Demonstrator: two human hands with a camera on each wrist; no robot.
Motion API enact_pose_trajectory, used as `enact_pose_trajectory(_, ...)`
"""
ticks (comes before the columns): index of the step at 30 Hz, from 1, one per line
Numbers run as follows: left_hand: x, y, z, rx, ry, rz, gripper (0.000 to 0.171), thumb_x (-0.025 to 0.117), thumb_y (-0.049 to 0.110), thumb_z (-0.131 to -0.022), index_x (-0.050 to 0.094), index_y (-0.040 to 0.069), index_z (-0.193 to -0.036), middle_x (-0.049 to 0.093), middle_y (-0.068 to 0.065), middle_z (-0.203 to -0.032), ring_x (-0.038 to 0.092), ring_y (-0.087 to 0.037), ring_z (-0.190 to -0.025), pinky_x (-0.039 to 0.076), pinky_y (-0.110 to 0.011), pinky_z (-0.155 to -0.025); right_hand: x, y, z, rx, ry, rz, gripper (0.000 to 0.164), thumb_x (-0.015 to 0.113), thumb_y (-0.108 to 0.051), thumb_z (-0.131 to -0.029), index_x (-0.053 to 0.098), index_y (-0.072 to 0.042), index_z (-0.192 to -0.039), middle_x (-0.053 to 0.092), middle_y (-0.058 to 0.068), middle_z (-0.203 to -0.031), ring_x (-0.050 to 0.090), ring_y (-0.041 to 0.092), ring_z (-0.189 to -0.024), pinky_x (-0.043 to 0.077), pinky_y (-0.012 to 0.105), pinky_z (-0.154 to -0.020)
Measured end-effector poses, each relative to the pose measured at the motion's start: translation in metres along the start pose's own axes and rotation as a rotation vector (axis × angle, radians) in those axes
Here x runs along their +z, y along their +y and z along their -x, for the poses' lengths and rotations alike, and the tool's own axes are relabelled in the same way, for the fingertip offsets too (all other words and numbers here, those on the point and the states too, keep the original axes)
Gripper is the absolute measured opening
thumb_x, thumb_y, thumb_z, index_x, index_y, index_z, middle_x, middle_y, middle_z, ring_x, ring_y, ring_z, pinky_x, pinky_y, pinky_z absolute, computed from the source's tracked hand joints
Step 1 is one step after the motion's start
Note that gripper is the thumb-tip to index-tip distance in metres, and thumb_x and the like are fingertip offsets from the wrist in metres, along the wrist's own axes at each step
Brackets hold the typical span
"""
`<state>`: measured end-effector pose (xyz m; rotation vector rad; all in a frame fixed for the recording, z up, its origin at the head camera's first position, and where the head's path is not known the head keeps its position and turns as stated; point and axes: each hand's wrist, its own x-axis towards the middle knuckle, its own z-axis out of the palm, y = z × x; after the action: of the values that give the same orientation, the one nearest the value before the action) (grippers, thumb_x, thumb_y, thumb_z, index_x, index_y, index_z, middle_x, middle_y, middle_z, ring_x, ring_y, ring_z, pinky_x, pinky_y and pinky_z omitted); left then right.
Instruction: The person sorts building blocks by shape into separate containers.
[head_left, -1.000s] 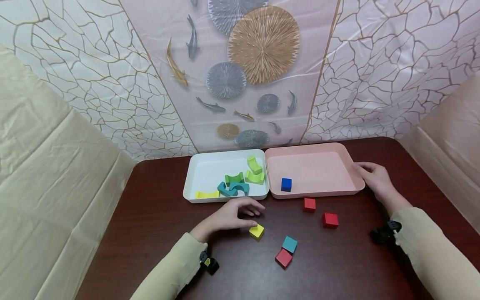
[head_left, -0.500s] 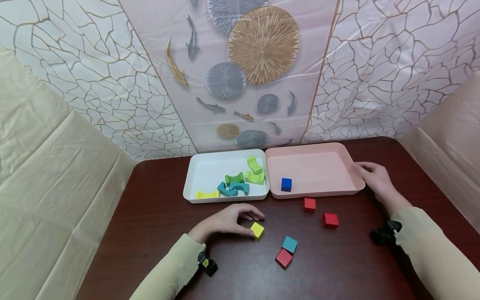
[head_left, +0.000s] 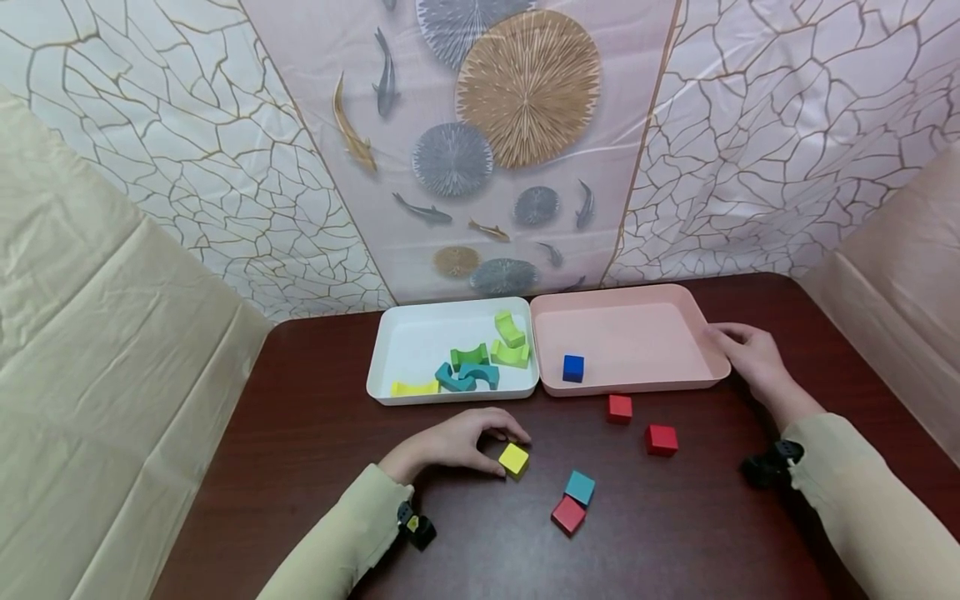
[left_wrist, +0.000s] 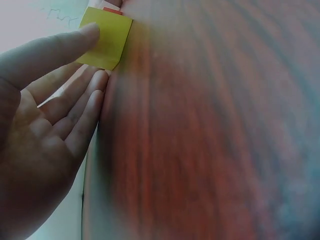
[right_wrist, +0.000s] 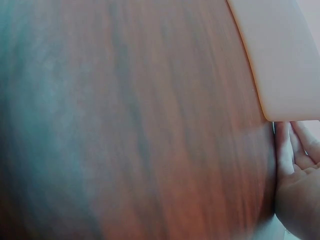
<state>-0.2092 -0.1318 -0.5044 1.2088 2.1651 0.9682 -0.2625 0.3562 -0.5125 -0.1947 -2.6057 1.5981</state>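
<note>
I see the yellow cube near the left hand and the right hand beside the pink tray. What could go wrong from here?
1. The yellow cube sits between the thumb and fingers of the left hand; whether it is gripped is unclear, so it might slip.
2. The right hand is at the edge of the pink tray; a push could shift the blue cube inside.

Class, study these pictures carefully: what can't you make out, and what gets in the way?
Left wrist view: most of the red thing, hidden behind the yellow block.
Right wrist view: the fingertips of the right hand, hidden behind the pink tray.
Same view: the rest of the pink tray, cut off by the picture's edge.
Head view: the palm of the left hand, hidden by its back.
</note>
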Motion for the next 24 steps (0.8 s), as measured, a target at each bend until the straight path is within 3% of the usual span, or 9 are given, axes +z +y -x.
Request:
enact_pose_trajectory(5,-0.002,0.013,0.000,-0.051,0.004,0.014,0.036,0.085,0.009,-0.091,0.074,0.012,-0.125,0.072,-0.004,-0.128,0.065,-0.011,-0.118,0.052,-0.025,-0.108,0.000,0.000,0.001,-0.003,-0.004,-0.005,0.061,0.059,-0.033,-0.109,0.055,0.019,-0.140,0.053,-0.044,-0.088,0.051,-0.019,-0.083,0.049,0.006,-0.070)
enact_pose_trajectory(15,-0.001,0.013,-0.001,-0.087,0.028,0.003,0.031,0.085,0.008,-0.091,0.076,0.014,-0.120,0.074,-0.003,-0.122,0.066,-0.010,-0.112,0.053,-0.022,-0.104,-0.001,0.001,0.000,-0.024,-0.001,-0.033,0.061,0.061,-0.034,-0.108,0.058,0.019,-0.136,0.063,-0.034,-0.090,0.054,-0.017,-0.082,0.050,0.007,-0.070)
enact_pose_trajectory(24,-0.002,0.016,0.000,-0.108,0.059,0.035,0.031,0.085,0.010,-0.091,0.077,0.013,-0.121,0.075,-0.004,-0.122,0.069,-0.009,-0.112,0.055,-0.021,-0.102,0.000,-0.001,0.001,-0.013,-0.002,0.005,0.061,0.058,-0.033,-0.109,0.055,0.021,-0.138,0.052,-0.044,-0.087,0.051,-0.019,-0.081,0.049,0.007,-0.068)
